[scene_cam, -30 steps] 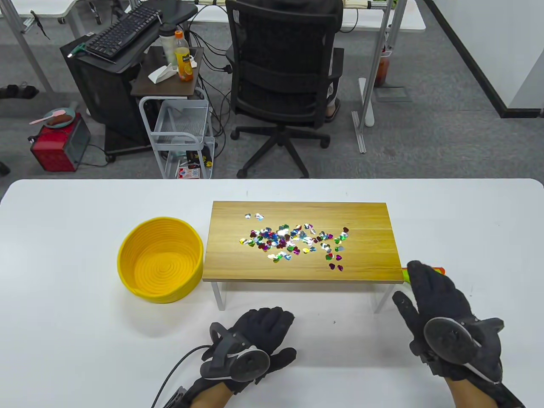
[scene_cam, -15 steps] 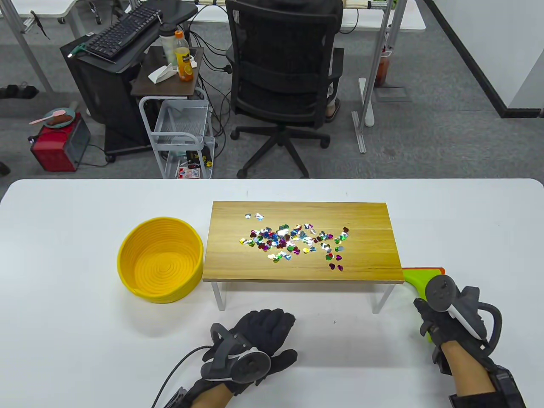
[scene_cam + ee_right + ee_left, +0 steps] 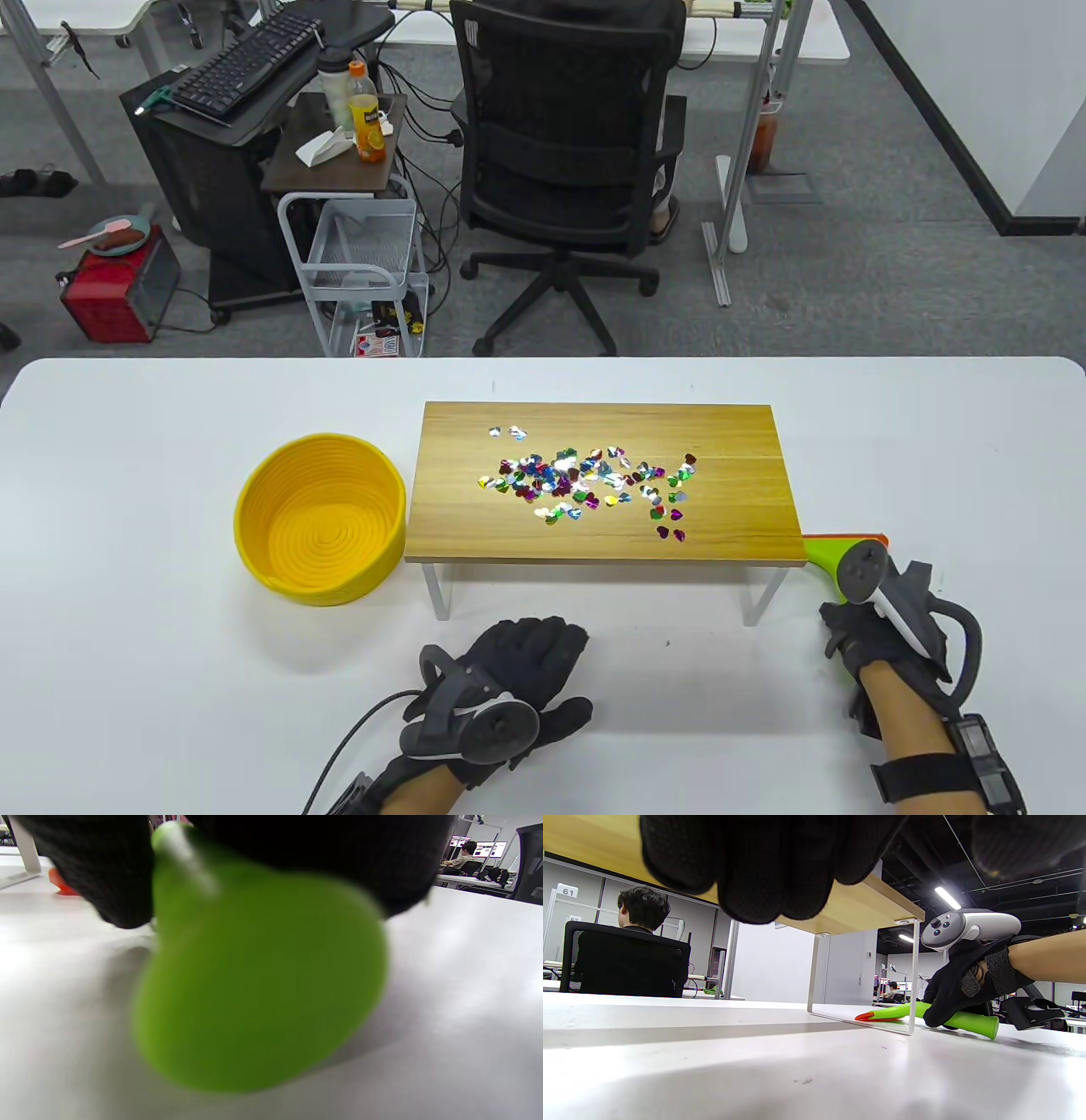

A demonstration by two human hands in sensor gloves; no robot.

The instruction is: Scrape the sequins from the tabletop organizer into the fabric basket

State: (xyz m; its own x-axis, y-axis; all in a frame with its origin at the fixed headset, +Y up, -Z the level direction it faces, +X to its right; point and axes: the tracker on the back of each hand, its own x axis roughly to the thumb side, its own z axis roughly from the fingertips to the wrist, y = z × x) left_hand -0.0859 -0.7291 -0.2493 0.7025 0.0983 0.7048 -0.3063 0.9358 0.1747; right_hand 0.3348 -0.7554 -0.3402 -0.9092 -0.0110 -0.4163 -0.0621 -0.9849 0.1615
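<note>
Several shiny heart sequins (image 3: 585,484) lie scattered on the wooden tabletop organizer (image 3: 475,526), a low shelf on clear legs. A yellow fabric basket (image 3: 321,518) stands empty on the table against its left end. My right hand (image 3: 882,637) grips the green handle of a scraper (image 3: 823,556) lying on the table at the organizer's right front corner; its orange edge (image 3: 848,536) points along the shelf. The scraper also shows in the left wrist view (image 3: 967,1020) and fills the right wrist view (image 3: 258,984). My left hand (image 3: 526,662) rests flat on the table in front of the organizer, holding nothing.
The white table (image 3: 127,679) runs wide to both sides and ends at a far edge behind the organizer. Beyond it stand an office chair (image 3: 564,170) with a seated person, a wire cart (image 3: 361,272) and desks.
My right hand has come down from reaching over the scraper, closed around its green handle and turned so the tracker faces up. The left hand, sequins and basket have not moved.
</note>
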